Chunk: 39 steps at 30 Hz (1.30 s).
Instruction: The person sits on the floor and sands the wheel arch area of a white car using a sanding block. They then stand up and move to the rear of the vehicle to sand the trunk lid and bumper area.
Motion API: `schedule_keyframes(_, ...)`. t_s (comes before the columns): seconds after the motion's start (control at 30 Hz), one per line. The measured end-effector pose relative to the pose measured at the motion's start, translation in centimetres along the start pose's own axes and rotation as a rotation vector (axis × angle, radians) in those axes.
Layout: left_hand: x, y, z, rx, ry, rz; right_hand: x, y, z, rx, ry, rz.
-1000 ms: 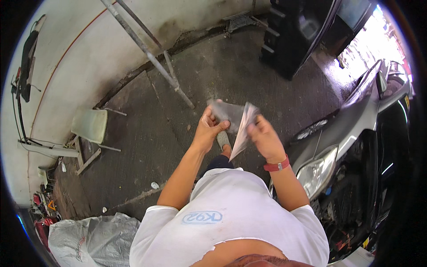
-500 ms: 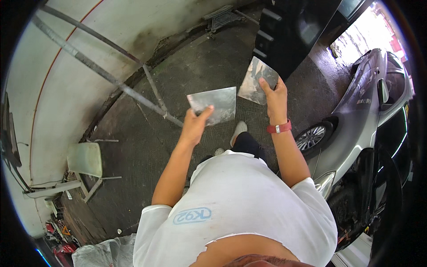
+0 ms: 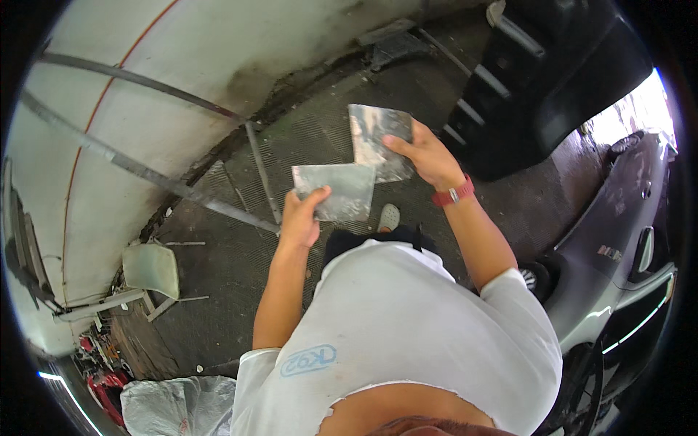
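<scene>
My left hand (image 3: pixel 297 219) grips a thin, smeared grey rectangular plate (image 3: pixel 343 190) by its left edge, thumb lying on top. In my right hand (image 3: pixel 430 158), which wears a red wristband, is a second flat plate (image 3: pixel 369 135), grey with pale tan smears, pinched at its right side. Both plates are held out in front of my body above the floor. The left plate's upper right corner overlaps the lower left part of the right plate in view; whether they touch I cannot tell. The fingers beneath each plate are hidden.
A large black panel (image 3: pixel 538 94) stands at far right, with a grey car (image 3: pixel 618 240) nearer on that side. Metal bars (image 3: pixel 145 166) slant along the wall at left. A pale chair (image 3: pixel 150 269) and plastic sheeting (image 3: pixel 182 400) lie at lower left.
My right hand has brought its plate leftward and slightly down, turning it, so the plates now overlap in view. My left hand has shifted slightly left and down. The whole view has turned somewhat.
</scene>
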<state>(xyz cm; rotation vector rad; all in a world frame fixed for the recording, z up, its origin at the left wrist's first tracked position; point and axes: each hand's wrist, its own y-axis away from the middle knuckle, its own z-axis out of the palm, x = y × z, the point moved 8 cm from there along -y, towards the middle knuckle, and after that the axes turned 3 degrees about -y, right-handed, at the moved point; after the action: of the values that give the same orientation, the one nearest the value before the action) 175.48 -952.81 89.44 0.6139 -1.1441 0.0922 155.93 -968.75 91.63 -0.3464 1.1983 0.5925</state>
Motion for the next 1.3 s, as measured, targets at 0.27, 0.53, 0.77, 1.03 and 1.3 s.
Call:
schedule_keyframes(0.27,2.5,-7.0,1.0,0.094,0.071,0.023,-2.1,-9.4,-0.2,-0.21,0.049,0.119)
schedule_keyframes(0.53,5.6,-12.4,3.3,0.026,0.123,0.071,-3.8,-13.7,-1.6,-0.227,0.192,0.13)
schedule_keyframes(0.77,5.4,-15.9,3.5,-0.046,0.083,0.098,-1.3,-14.2,-3.5,-0.164,0.15,0.047)
schedule_keyframes(1.03,1.7,-16.0,3.5,0.011,0.111,0.123,2.9,-13.8,-5.6,-0.181,0.103,0.105)
schedule_keyframes(1.3,-0.5,-15.7,4.6,0.233,0.153,0.188,3.2,-13.7,-7.3,-0.343,0.085,0.135)
